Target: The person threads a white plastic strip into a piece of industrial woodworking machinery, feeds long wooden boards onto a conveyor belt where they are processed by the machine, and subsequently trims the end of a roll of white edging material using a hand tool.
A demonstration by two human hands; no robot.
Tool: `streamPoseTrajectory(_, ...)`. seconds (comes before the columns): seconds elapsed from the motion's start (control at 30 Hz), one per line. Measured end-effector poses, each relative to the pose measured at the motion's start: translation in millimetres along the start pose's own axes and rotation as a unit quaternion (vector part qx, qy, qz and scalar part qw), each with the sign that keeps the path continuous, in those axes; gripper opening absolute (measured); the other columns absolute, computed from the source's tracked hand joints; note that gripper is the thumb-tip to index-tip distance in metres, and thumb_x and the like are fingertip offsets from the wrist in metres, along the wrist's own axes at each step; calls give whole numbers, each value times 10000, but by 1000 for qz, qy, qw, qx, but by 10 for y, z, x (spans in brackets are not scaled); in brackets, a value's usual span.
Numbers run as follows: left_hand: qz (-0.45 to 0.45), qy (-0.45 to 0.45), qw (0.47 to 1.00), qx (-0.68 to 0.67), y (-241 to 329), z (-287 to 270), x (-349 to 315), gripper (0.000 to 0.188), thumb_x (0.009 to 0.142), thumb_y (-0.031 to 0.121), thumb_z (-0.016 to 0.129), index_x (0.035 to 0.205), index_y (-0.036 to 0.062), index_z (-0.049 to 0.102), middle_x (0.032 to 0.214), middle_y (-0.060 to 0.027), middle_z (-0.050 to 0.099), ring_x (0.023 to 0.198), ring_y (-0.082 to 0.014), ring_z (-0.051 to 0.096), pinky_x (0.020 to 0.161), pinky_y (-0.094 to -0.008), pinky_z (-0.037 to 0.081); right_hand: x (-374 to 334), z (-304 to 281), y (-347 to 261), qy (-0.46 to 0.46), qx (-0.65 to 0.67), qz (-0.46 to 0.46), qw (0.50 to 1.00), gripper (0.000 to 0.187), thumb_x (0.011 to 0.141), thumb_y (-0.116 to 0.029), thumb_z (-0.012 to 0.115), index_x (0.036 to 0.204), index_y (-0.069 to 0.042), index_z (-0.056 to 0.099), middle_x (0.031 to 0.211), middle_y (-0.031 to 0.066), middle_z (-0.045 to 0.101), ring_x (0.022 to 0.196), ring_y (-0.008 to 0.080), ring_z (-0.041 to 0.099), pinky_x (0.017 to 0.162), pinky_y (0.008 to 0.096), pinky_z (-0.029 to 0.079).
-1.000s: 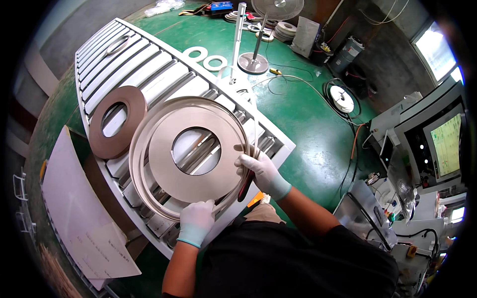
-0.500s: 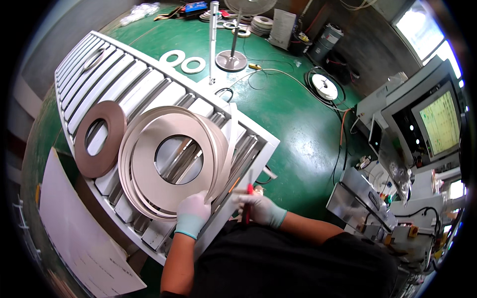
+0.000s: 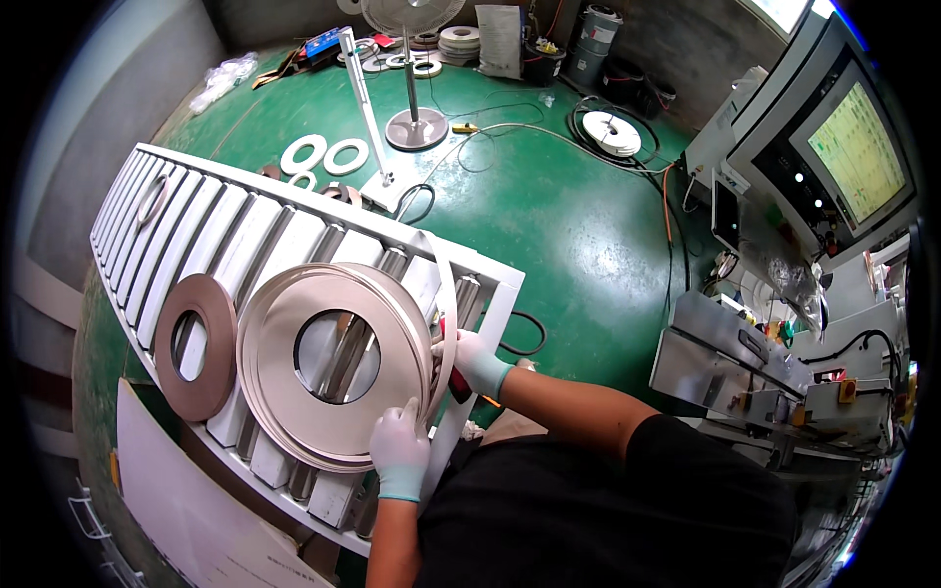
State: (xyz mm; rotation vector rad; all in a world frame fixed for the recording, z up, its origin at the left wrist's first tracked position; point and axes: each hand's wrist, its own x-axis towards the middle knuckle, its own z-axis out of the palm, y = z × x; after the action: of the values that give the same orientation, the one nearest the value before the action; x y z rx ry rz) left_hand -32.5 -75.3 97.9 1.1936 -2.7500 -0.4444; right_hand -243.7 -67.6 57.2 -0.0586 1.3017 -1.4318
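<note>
A large beige roll of banding strip (image 3: 270, 392) lies on the roller conveyor (image 3: 257, 176), its round centre showing metal rollers below. Gloved in white, my left hand (image 3: 400, 446) is closed on the strip at the roll's near right edge. The loose end of the strip (image 3: 449, 294) stands away from the roll on its right side and arcs upward. Just beside that end, my right hand (image 3: 480, 365), also gloved, grips a red-handled tool (image 3: 458, 385); its tip is hidden behind the strip. A brown roll (image 3: 222, 343) rests to the left of the beige one.
A white ring (image 3: 152, 199) sits at the conveyor's far end. Beyond it on the green floor are white rings (image 3: 346, 157), a standing fan (image 3: 417, 127) and a coiled cable with a white reel (image 3: 611, 133). A machine with a screen (image 3: 853, 157) stands at right; a pale board (image 3: 196, 490) leans at near left.
My right hand has moved left and forward, bringing the red-handled tool up against the loose strip. My left hand keeps hold at the roll's edge. The view has shifted.
</note>
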Motion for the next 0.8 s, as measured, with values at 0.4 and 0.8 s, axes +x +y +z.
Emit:
streamPoseTrajectory(0.4, 32, 12, 999, 3, 2, -34, -3, 432, 791, 114, 692, 1222, 110, 722, 964, -87, 664, 907, -320, 645, 769, -470, 533, 83, -38, -41, -6, -115, 1, 993, 177, 947, -173, 707, 1035, -29, 655, 812, 45, 666, 659, 143, 622, 619, 309, 519)
streamPoseTrajectory(0.8, -55, -34, 991, -122, -3, -391, -47, 224, 894, 207, 682, 1025, 27, 706, 956, -211, 685, 904, -437, 655, 804, -536, 522, -350, 242, -275, -124, -40, -15, 991, 224, 978, -241, 632, 1059, -34, 648, 904, 56, 680, 683, 116, 631, 625, 274, 515)
